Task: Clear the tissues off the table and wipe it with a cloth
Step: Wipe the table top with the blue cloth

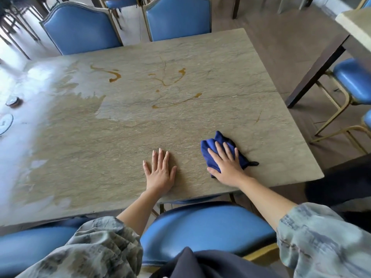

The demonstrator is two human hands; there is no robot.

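A blue cloth point(218, 151) was pressed flat against the table point(120, 137) near its front right corner by the right hand point(226, 165), whose fingers were spread over the bunched fabric rather than closed round it. The left hand point(160, 173) was laid palm down, fingers apart, on the bare top close to the front edge, just left of the cloth and holding nothing. Orange-brown streaks point(172, 81) were seen across the middle and toward the far edge. Two small round objects point(13, 101) lay at the left edge, washed out by glare. Blue chairs point(176, 17) were drawn up along the far and near edges.
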